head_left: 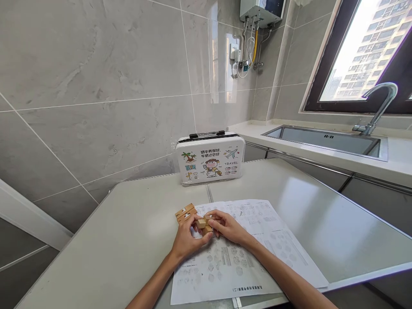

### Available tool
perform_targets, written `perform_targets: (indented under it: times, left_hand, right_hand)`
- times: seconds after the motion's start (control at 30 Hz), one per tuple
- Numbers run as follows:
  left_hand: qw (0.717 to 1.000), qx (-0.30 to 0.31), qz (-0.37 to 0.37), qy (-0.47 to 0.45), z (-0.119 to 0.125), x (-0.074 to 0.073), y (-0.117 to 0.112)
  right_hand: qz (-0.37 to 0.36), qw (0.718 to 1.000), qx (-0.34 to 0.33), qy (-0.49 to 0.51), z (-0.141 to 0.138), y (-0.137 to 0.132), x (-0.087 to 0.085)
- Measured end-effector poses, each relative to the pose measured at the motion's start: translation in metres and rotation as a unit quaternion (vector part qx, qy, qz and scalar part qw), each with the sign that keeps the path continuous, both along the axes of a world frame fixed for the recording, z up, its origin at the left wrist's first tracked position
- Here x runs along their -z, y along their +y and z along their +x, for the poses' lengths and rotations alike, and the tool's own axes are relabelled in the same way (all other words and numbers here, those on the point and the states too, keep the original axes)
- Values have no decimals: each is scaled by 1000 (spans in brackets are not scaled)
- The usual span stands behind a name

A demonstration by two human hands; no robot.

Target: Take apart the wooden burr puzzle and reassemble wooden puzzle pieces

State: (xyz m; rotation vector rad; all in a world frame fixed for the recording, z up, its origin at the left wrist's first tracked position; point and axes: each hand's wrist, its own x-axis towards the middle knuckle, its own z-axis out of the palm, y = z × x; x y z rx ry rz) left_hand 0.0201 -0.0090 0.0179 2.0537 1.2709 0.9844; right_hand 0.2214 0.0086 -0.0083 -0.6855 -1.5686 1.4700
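Observation:
Both of my hands meet over a printed instruction sheet (257, 253) on a pale table (128, 240). My left hand (188, 238) and my right hand (227, 227) pinch small wooden puzzle pieces (204, 224) between their fingertips. The fingers of both hands are curled round the pieces. A second cluster of joined wooden blocks (186, 212) lies on the table just beyond my left hand, touching the sheet's upper left corner.
A white tin case (210, 161) with cartoon travel pictures stands upright at the table's far edge against the tiled wall. To the right is a steel sink (325, 139) with a faucet (378, 107) under a window. A water heater (260, 10) hangs high on the wall.

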Motion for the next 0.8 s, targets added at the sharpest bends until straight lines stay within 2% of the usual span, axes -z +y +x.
perform_targets:
  times: [0.17,0.33,0.43,0.57,0.67,0.8]
  left_hand:
    - [1000,-15,-5,-23,0,2,2]
    - [995,-60,-10,-80,-7,3,8]
    - [996,-73,55,-5,-10,7,9]
    - [980,-38,150,129,-10,12,7]
    - [973,-13,158,168,-11,16,7]
    - [977,-21,147,151,-11,15,7]
  right_hand:
    - [32,999,42,-9,-2,-1,0]
    - [-2,996,91,24,1,7,0]
    - [-14,988,149,28,4,12,3]
    - [-18,978,207,29,6,15,7]
    - [-26,978,207,18,6,15,7]
    - [-31,984,173,3,3,12,3]
